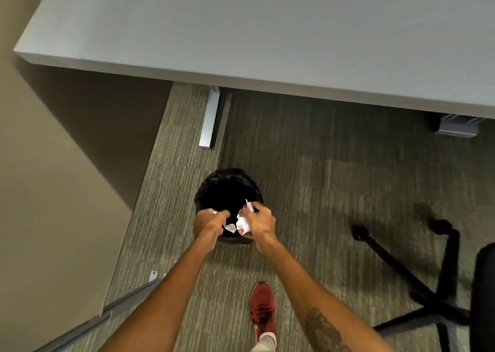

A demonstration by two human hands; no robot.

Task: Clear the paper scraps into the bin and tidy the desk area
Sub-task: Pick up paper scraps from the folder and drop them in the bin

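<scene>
Two hands hang over a black bin [227, 190] on the floor. The left hand [209, 224] is curled shut, and a small white scrap [231, 227] pokes out at its 3 o'clock side, pinched in the fingers. The right hand [259, 221] is squeezed around a white crumpled paper ball [243, 221]. The ball sits at the 9 o'clock side of that hand, and one thin white bit sticks up at 12 o'clock. Both papers are right above the open mouth of the bin, near its 6 o'clock rim. The bin has a shiny black bag inside.

From left to right, a tan wall [40, 190] stands at 9 o'clock, then green-gray carpet [308, 177] with stripes. A big gray desk [267, 30] fills the top at 12 o'clock. A red shoe [263, 307] is at 6 o'clock. A black chair [442, 284] with wheels is at 4 o'clock.
</scene>
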